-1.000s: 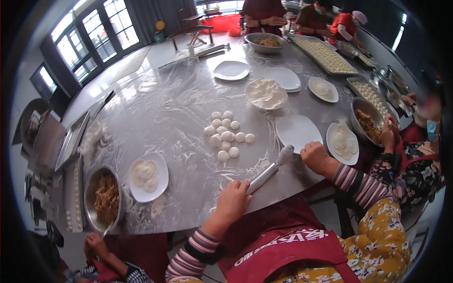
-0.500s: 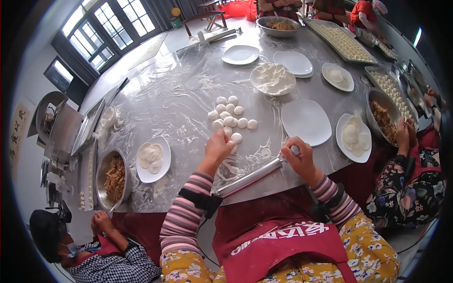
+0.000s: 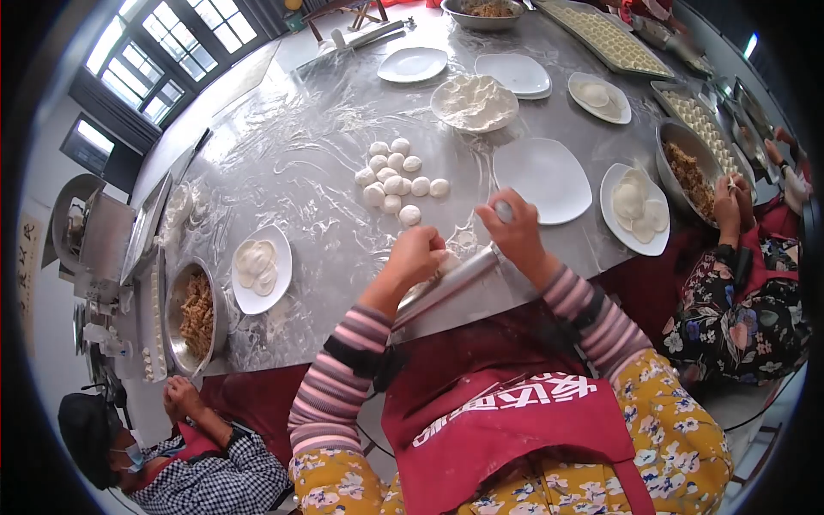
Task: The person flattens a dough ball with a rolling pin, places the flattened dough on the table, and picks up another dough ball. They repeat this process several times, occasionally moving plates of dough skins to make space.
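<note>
My right hand (image 3: 512, 232) is wrapped round the grey end handle of a metal rolling pin (image 3: 459, 281), which lies slanted near the table's front edge. My left hand (image 3: 415, 257) is closed, its fingertips pinching a small piece of dough (image 3: 448, 263) right beside the pin. Part of the pin passes out of sight behind my left hand and wrist. Just beyond my left hand sits a loose group of round white dough pieces (image 3: 394, 185) on the floured metal table (image 3: 326, 206).
A plate of flour (image 3: 475, 103) and a square white plate (image 3: 542, 180) stand ahead. Plates of wrappers (image 3: 257, 268) (image 3: 633, 206) flank me, with bowls of filling (image 3: 197, 316) (image 3: 689, 176) beyond. Co-workers' hands (image 3: 182, 397) (image 3: 732, 204) are at both sides. Trays of dumplings (image 3: 605, 39) lie at far right.
My left hand has moved from the dough group toward the rolling pin, bringing a dough piece. My right hand still grips the pin's handle. The view has tilted down a little.
</note>
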Demonstrator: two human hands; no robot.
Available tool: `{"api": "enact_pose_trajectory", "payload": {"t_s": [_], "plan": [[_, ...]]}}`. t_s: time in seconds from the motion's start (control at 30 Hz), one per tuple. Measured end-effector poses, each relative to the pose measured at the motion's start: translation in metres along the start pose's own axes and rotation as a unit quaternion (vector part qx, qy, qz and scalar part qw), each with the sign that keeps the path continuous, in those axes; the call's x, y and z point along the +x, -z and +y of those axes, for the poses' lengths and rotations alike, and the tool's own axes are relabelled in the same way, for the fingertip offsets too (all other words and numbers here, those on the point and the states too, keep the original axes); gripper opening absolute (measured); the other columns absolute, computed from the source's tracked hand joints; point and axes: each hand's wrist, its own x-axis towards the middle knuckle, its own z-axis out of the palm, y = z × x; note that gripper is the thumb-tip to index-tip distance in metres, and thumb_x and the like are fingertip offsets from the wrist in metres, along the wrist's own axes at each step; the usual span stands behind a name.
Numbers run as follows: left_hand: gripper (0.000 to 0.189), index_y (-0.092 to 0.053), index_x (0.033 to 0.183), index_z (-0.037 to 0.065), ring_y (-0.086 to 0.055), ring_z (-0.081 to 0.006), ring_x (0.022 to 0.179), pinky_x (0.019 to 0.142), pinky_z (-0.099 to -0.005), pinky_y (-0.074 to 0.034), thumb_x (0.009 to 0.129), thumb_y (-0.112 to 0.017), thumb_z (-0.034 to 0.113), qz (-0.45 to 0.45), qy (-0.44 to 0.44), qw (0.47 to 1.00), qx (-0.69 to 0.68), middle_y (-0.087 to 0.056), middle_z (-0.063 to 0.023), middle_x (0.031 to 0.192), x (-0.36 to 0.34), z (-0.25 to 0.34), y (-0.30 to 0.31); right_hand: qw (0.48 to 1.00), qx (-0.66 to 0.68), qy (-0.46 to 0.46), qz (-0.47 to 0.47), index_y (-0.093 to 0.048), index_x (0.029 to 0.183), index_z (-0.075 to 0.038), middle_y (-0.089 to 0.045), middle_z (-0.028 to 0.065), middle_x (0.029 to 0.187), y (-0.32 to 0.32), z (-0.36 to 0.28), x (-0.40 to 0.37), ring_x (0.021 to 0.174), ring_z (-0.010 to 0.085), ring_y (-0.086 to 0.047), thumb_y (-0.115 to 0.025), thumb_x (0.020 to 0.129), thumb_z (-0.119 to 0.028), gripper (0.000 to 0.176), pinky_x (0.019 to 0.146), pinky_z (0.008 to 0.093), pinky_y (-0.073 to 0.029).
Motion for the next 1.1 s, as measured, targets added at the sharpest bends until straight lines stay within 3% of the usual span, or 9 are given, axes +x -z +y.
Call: {"api": "enact_pose_trajectory", "payload": {"t_s": [0.03, 0.27, 0.37, 0.47, 0.67, 0.8, 0.87, 1.0, 1.1], "plan": [[0.014, -0.061, 0.076, -0.002, -0.061, -0.0184, 0.064, 0.06, -0.0313, -0.048, 0.072, -0.068, 0.009, -0.004, 0.013, 1.0, -0.021, -0.062, -0.0114, 0.068, -0.005, -0.001, 0.0, 0.998, -0.043, 0.047, 0.018, -0.051, 0.078, -0.005, -0.054, 0.0132, 0.062, 0.004, -0.002, -0.004, 0.055, 0.0317, -0.056, -0.072, 0.075, -0.009, 0.022, 0.05, 0.0357, -0.044], [0.012, -0.061, 0.077, -0.001, -0.059, -0.016, 0.066, 0.061, -0.0305, -0.047, 0.075, -0.067, 0.009, -0.002, -0.005, 0.998, 0.07, -0.063, -0.0091, 0.07, 0.003, 0.015, -0.001, 1.0, 0.004, 0.012, 0.028, -0.049, 0.082, -0.006, -0.053, 0.0163, 0.062, -0.028, 0.002, 0.024, 0.055, 0.037, -0.054, -0.07, 0.076, -0.009, 0.021, 0.048, 0.0383, -0.042], [0.011, -0.059, 0.079, -0.002, -0.057, -0.0123, 0.066, 0.06, -0.0304, -0.047, 0.076, -0.064, 0.007, -0.091, -0.016, 0.996, -0.02, -0.061, -0.0073, 0.068, 0.003, -0.001, 0.005, 0.999, -0.016, 0.023, 0.037, -0.05, 0.082, -0.005, -0.054, 0.0166, 0.063, -0.004, -0.003, 0.0, 0.056, 0.0372, -0.055, -0.069, 0.076, -0.009, 0.02, 0.049, 0.0385, -0.043], [0.011, -0.058, 0.081, -0.002, -0.058, -0.0135, 0.066, 0.06, -0.0306, -0.047, 0.076, -0.063, 0.007, -0.091, 0.019, 0.993, -0.072, -0.06, -0.0076, 0.069, -0.008, -0.003, 0.004, 0.998, -0.024, 0.039, 0.043, -0.05, 0.082, -0.005, -0.054, 0.0164, 0.064, 0.004, -0.006, -0.003, 0.057, 0.0376, -0.055, -0.069, 0.076, -0.009, 0.021, 0.05, 0.0389, -0.043], [0.014, -0.058, 0.083, -0.001, -0.059, -0.0234, 0.065, 0.061, -0.0342, -0.047, 0.078, -0.061, 0.013, -0.012, -0.07, 0.993, 0.091, -0.06, -0.0159, 0.072, 0.009, 0.004, 0.0, 0.999, -0.021, 0.03, 0.031, -0.049, 0.082, -0.005, -0.053, 0.0144, 0.063, -0.025, 0.005, 0.022, 0.056, 0.0364, -0.055, -0.071, 0.073, -0.007, 0.024, 0.05, 0.0401, -0.044], [0.013, -0.058, 0.086, -0.002, -0.06, -0.0223, 0.066, 0.061, -0.0354, -0.048, 0.079, -0.061, 0.008, -0.074, -0.069, 0.995, 0.007, -0.061, -0.0155, 0.073, 0.002, -0.006, 0.003, 0.999, -0.031, 0.033, 0.027, -0.049, 0.082, -0.005, -0.055, 0.0191, 0.065, 0.009, -0.004, -0.012, 0.061, 0.041, -0.056, -0.07, 0.075, -0.01, 0.023, 0.051, 0.0414, -0.044], [0.01, -0.058, 0.084, -0.002, -0.061, -0.023, 0.067, 0.062, -0.0355, -0.048, 0.079, -0.06, 0.006, -0.122, 0.025, 0.985, -0.119, -0.061, -0.0156, 0.071, -0.006, -0.002, 0.004, 0.999, -0.025, 0.021, 0.023, -0.049, 0.083, -0.005, -0.055, 0.0192, 0.065, 0.008, -0.006, -0.007, 0.061, 0.041, -0.056, -0.07, 0.075, -0.01, 0.023, 0.051, 0.0415, -0.044], [0.01, -0.058, 0.084, -0.001, -0.062, -0.0188, 0.067, 0.06, -0.0348, -0.047, 0.081, -0.06, 0.008, -0.034, -0.066, 0.994, 0.083, -0.059, -0.0129, 0.068, 0.008, -0.001, -0.006, 0.998, -0.026, 0.047, 0.039, -0.048, 0.083, -0.005, -0.054, 0.0156, 0.064, -0.03, 0.007, 0.025, 0.057, 0.0372, -0.056, -0.07, 0.074, -0.006, 0.024, 0.05, 0.0402, -0.044], [0.01, -0.06, 0.085, 0.0, -0.06, -0.0205, 0.065, 0.06, -0.0346, -0.046, 0.081, -0.06, 0.009, -0.039, -0.055, 0.997, 0.049, -0.059, -0.0139, 0.068, 0.005, 0.004, -0.004, 0.999, -0.006, 0.036, 0.034, -0.048, 0.084, -0.005, -0.053, 0.015, 0.063, -0.033, 0.009, 0.025, 0.057, 0.0371, -0.056, -0.07, 0.074, -0.006, 0.024, 0.05, 0.0396, -0.044]]}}
